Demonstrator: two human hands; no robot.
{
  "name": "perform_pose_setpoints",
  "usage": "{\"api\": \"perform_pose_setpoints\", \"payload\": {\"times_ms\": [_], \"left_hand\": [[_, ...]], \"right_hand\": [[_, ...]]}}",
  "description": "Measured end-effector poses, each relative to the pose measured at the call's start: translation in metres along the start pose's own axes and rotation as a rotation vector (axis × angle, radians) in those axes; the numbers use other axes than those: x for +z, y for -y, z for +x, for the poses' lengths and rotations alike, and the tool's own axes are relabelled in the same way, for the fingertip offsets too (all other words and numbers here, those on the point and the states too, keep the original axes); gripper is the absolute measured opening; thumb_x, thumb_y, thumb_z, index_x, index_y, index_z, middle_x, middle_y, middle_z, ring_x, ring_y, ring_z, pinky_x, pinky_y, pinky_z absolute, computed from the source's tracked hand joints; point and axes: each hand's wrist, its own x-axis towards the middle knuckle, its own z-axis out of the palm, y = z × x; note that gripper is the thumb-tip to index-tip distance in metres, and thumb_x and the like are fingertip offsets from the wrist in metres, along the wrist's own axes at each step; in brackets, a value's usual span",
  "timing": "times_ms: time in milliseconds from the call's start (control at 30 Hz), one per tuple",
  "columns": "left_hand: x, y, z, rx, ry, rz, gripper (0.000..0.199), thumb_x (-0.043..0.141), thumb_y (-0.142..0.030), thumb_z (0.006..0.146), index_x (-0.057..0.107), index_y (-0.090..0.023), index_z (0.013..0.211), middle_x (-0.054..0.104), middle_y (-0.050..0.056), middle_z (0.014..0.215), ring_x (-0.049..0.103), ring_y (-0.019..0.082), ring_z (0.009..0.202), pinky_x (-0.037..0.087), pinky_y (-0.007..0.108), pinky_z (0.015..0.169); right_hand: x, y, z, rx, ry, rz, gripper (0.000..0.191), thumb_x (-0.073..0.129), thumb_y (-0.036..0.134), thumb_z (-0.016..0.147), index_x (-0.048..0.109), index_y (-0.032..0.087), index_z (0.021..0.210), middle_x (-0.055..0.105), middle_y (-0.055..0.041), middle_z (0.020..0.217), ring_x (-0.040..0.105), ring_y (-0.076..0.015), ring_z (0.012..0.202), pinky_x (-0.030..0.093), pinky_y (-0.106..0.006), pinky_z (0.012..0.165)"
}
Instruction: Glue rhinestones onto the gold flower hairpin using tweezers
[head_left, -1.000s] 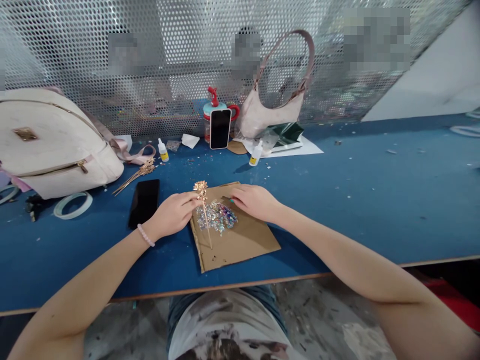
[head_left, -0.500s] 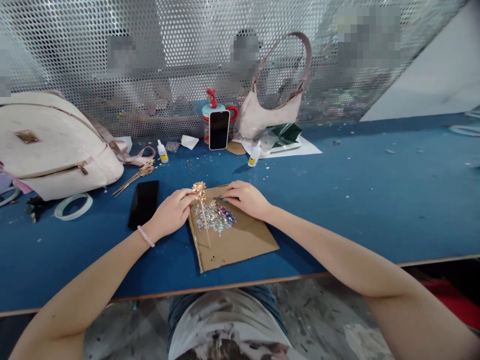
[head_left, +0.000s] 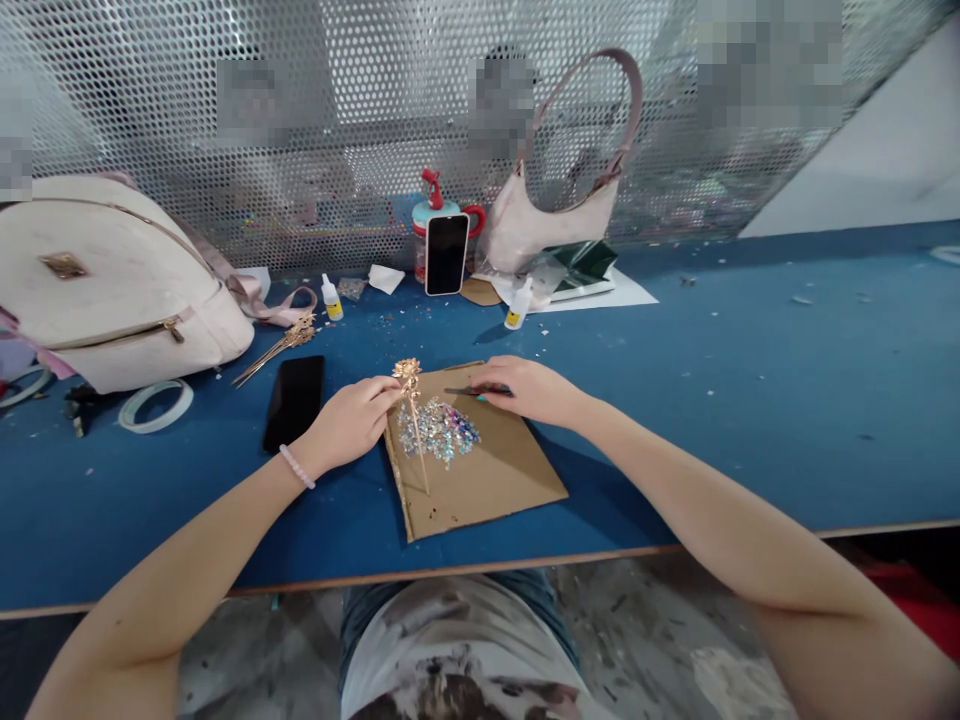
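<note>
My left hand (head_left: 358, 418) pinches a gold flower-topped hairpin (head_left: 407, 374) just below its flower, its long stem pointing down toward me. My right hand (head_left: 531, 388) is closed around dark, slim tweezers (head_left: 480, 391), whose tips point left toward the flower but stay apart from it. I cannot make out anything between the tips. Under both hands lies a brown cardboard sheet (head_left: 495, 480). A heap of small shiny rhinestones (head_left: 442, 432), clear to blue and purple, is spread on it, partly behind the pin's stem.
Left of the cardboard are a black phone (head_left: 294, 403), more gold hairpins (head_left: 281, 347), a tape roll (head_left: 155, 406) and a white backpack (head_left: 127, 290). Behind stand two small glue bottles (head_left: 331, 300), a propped phone (head_left: 447, 255), a cup (head_left: 421, 250) and a handbag (head_left: 551, 220) against a perforated metal screen (head_left: 390, 110).
My right hand has drawn back to the right, away from the flower, and the tweezers show more fully. My left hand still holds the hairpin. The whole view has shifted slightly.
</note>
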Motion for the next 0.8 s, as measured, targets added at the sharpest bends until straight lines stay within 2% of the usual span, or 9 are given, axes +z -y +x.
{"api": "perform_pose_setpoints", "payload": {"times_ms": [67, 167, 467, 600, 800], "left_hand": [[0.000, 0.000, 0.000, -0.001, -0.003, 0.006, 0.031, 0.044, -0.009, 0.086, 0.054, -0.012, 0.115, 0.055, 0.013, 0.116, 0.056, 0.023, 0.103, 0.049, 0.039, 0.087], [-0.001, -0.001, 0.001, -0.004, -0.009, 0.013, 0.031, 0.043, -0.010, 0.086, 0.054, -0.012, 0.115, 0.056, 0.014, 0.115, 0.056, 0.024, 0.102, 0.049, 0.040, 0.085], [0.002, 0.001, 0.001, 0.020, -0.005, 0.008, 0.035, 0.044, -0.007, 0.084, 0.054, -0.014, 0.116, 0.055, 0.012, 0.116, 0.055, 0.023, 0.105, 0.049, 0.038, 0.085], [0.003, 0.002, 0.001, 0.025, -0.004, -0.003, 0.034, 0.041, -0.007, 0.085, 0.054, -0.012, 0.116, 0.056, 0.013, 0.115, 0.055, 0.024, 0.104, 0.049, 0.039, 0.085], [0.003, 0.002, 0.002, 0.027, -0.009, -0.015, 0.031, 0.039, -0.009, 0.087, 0.056, -0.012, 0.113, 0.057, 0.013, 0.113, 0.056, 0.023, 0.103, 0.049, 0.040, 0.084]], "right_hand": [[-0.003, -0.002, -0.002, 0.013, 0.019, 0.033, 0.017, 0.048, 0.016, 0.084, 0.063, 0.018, 0.091, 0.061, -0.0055, 0.090, 0.057, -0.0166, 0.082, 0.045, -0.029, 0.074], [-0.003, -0.004, -0.003, 0.037, -0.019, 0.027, 0.014, 0.048, 0.014, 0.083, 0.062, 0.017, 0.084, 0.061, -0.0054, 0.086, 0.056, -0.0172, 0.082, 0.044, -0.029, 0.074], [0.022, 0.000, 0.010, 0.035, -0.201, 0.064, 0.023, 0.044, 0.020, 0.088, 0.067, 0.019, 0.090, 0.063, -0.0064, 0.091, 0.056, -0.0184, 0.089, 0.045, -0.032, 0.082], [0.027, -0.002, 0.013, -0.008, -0.206, 0.095, 0.024, 0.045, 0.021, 0.089, 0.069, 0.018, 0.090, 0.063, -0.0073, 0.090, 0.056, -0.0187, 0.089, 0.046, -0.033, 0.081], [0.024, -0.003, 0.011, -0.111, -0.159, 0.147, 0.022, 0.048, 0.021, 0.088, 0.069, 0.019, 0.090, 0.062, -0.0068, 0.090, 0.056, -0.0175, 0.087, 0.046, -0.034, 0.081]]}}
